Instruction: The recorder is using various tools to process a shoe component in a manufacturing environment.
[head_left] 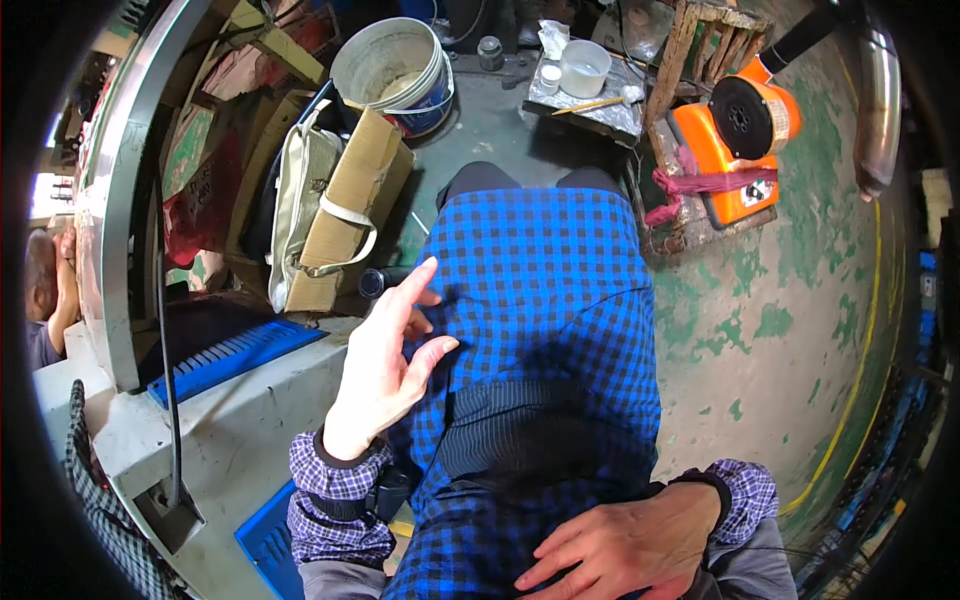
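Left hand (382, 360) is kinda hanging out by the left edge of the lap (540, 270), index finger (412, 288) pretty straight, thumb (431, 364) sticking out. Right hand (630, 540) is back-up near the belly, fingers (556, 548) loosely spread, wrist (708, 502) bent.

Matt cloth apron (540, 245); smooth plastic bucket (428, 118); rough wood crate (672, 62); matt cardboard (385, 172)

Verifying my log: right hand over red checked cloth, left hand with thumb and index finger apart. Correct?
Not quite: the head view shows the checked cloth is blue and black, not red. The right hand is over it, and the left hand has thumb and index finger apart.
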